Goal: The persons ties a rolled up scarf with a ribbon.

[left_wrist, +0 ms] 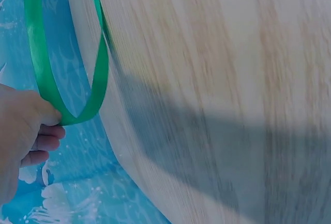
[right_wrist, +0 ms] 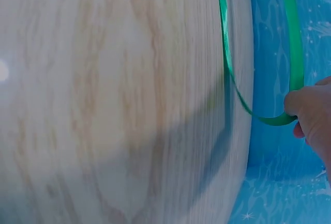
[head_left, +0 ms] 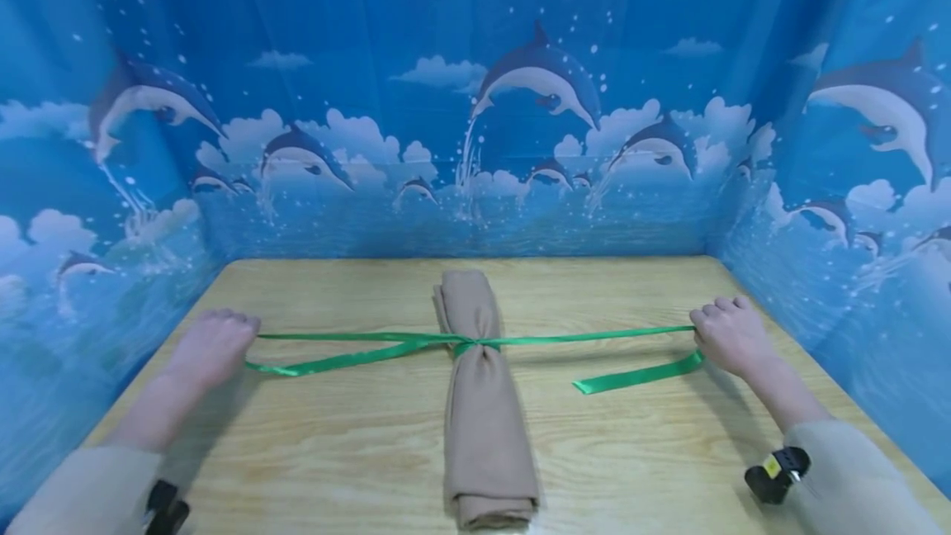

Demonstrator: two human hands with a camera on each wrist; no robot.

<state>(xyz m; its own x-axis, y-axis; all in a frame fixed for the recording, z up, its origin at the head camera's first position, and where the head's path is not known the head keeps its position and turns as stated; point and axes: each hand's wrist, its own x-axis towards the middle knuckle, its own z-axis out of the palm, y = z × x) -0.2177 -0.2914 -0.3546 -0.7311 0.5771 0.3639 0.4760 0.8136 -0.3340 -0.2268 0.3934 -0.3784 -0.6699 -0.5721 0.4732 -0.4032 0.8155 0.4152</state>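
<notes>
A rolled or folded brown cloth [head_left: 490,436] lies lengthwise in the middle of the table, cinched in near its upper part by a green ribbon [head_left: 594,338]. My left hand [head_left: 215,345] pinches one side of the ribbon, which runs taut to the knot; its slack part loops back toward the cloth. Out to the right, my right hand [head_left: 731,335] grips the other side, and a loose tail hangs from it down over the table. In the left wrist view the ribbon [left_wrist: 44,74] bends sharply at my thumb. The right wrist view shows the ribbon [right_wrist: 294,38] between thumb and fingers.
The wooden table [head_left: 319,452] has rounded far corners. A blue curtain [head_left: 416,15] printed with dolphins and clouds stands around its back and sides. Each forearm wears a black device, such as the right wrist camera [head_left: 776,475].
</notes>
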